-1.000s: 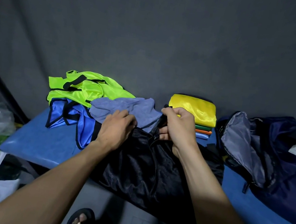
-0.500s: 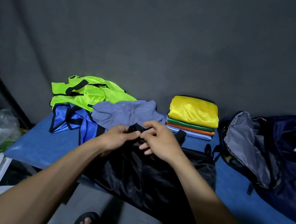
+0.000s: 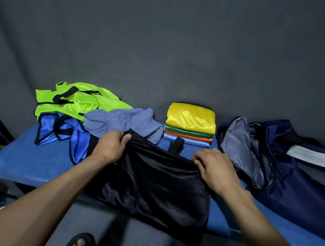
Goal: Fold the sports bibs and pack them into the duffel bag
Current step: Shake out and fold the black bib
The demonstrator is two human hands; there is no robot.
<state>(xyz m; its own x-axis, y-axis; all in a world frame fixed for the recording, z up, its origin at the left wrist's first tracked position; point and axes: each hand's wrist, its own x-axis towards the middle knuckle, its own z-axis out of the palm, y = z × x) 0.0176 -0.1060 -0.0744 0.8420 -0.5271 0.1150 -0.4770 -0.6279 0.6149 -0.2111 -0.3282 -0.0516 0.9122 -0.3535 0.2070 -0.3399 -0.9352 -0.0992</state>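
I am in the folding step, with the black bib (image 3: 156,187) spread in front of me at the lower centre of the frame, on the blue desk (image 3: 24,163). My left hand (image 3: 109,148) pinches its top edge on the left, the thumb over the cloth, and my right hand (image 3: 211,168) holds the same edge on the right, with the fingers curled onto the hem; so both grips hold the black bib. Its lower part hangs over the near edge of the desk, and one black strap sticks up between my hands. I judge that the next move is to bring this top edge down or across to make the first fold, and this asks that I keep the slippery cloth flat and the corners together. The finished stack of folded bibs (image 3: 189,124) stands at the centre back, yellow on top. The unfolded ones, the lime bib (image 3: 76,99), the blue bib (image 3: 59,130) and a grey-blue bib (image 3: 121,122), lie at the left, very near my left hand. The open duffel bag (image 3: 277,169) is at the right, just beside my right hand. Free room is small: mostly a strip of desk at the lower left.
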